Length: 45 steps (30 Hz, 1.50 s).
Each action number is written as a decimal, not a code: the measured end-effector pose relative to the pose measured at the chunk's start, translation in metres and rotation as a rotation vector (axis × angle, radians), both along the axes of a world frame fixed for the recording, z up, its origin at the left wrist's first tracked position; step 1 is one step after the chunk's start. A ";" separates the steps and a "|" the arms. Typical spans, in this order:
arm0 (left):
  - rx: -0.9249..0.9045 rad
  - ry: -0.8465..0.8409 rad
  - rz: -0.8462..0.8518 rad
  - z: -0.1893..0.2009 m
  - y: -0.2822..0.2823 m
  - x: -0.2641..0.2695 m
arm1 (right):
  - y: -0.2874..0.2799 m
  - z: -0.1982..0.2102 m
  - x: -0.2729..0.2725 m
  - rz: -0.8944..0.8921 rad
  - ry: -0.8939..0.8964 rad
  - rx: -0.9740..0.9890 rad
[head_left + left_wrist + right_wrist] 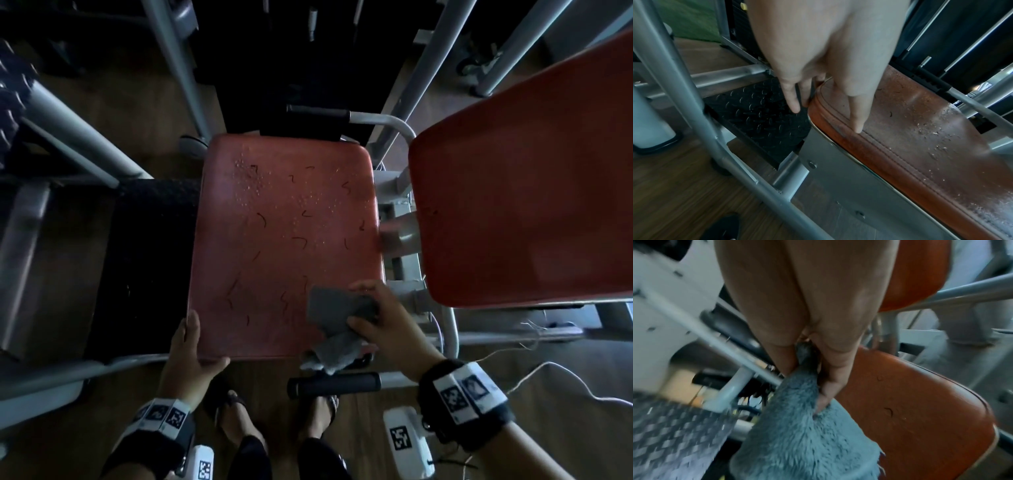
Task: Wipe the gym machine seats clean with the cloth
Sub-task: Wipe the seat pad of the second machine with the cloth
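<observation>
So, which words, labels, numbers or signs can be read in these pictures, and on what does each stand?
No readable words, brands or numbers.
Left wrist band: square black-and-white code markers, no text.
Right wrist band: the same kind of markers.
White device by the feet: one code marker.

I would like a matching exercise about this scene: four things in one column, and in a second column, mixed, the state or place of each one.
Things:
1. cloth
2. left hand
3. seat
4. black handle grip

States or places:
A. grips the near left corner of the seat
B. held in the right hand, on the near right part of the seat
C. lies just in front of the seat's near edge
D. red, with droplets and dark curved marks

Pairs: 1-B, 2-A, 3-D, 4-C
</observation>
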<state>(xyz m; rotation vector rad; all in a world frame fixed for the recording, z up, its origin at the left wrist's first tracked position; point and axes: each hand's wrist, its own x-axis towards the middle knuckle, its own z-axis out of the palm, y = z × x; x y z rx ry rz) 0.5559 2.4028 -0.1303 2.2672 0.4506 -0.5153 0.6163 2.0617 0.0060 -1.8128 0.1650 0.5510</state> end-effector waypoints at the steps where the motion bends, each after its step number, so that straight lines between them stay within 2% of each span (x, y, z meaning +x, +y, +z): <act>1: 0.003 0.000 -0.004 0.000 0.000 0.000 | 0.006 -0.004 0.003 0.089 -0.060 -0.064; 3: 0.015 -0.003 -0.011 0.000 0.001 -0.001 | 0.020 -0.008 0.011 0.212 -0.125 -0.132; 7: 0.057 -0.043 -0.039 0.000 0.002 -0.002 | 0.022 -0.024 0.030 0.301 -0.104 -0.241; 9: 0.060 -0.062 -0.052 0.000 0.002 -0.002 | 0.013 -0.042 0.035 0.399 -0.070 -0.390; 11: 0.065 -0.061 -0.049 0.000 0.002 -0.002 | 0.007 -0.054 0.032 0.590 0.020 -0.620; 13: 0.066 -0.050 -0.038 0.000 0.001 -0.002 | 0.007 -0.060 0.021 0.707 -0.010 -0.849; 15: 0.035 -0.035 -0.018 0.000 0.001 -0.001 | 0.014 -0.060 0.013 0.741 -0.101 -0.942; 18: 0.020 -0.033 -0.022 -0.001 0.003 -0.001 | 0.032 -0.063 0.006 0.683 -0.144 -0.890; 21: 0.022 -0.021 -0.020 0.001 0.002 -0.003 | 0.055 -0.072 -0.002 0.595 -0.156 -0.947; 24: 0.007 -0.034 -0.004 0.003 0.001 -0.002 | 0.072 -0.084 -0.012 0.619 -0.128 -1.056; 28: 0.013 -0.031 -0.015 0.007 -0.001 -0.002 | 0.078 -0.080 -0.010 0.649 -0.185 -1.007; 32: 0.010 -0.033 -0.027 0.011 -0.001 -0.002 | 0.061 -0.065 -0.016 0.715 -0.215 -0.824; 35: 0.021 -0.052 -0.045 0.010 0.001 -0.003 | 0.028 -0.055 -0.028 0.667 -0.198 -0.734; 38: 0.029 -0.053 -0.047 0.009 0.001 -0.004 | -0.007 -0.052 -0.034 0.586 -0.175 -0.790; 41: 0.016 -0.048 -0.036 0.010 0.001 -0.005 | -0.024 -0.059 -0.031 0.592 -0.145 -0.922; 45: 0.020 -0.059 -0.030 0.009 0.002 -0.006 | -0.024 -0.077 -0.044 0.688 -0.310 -0.945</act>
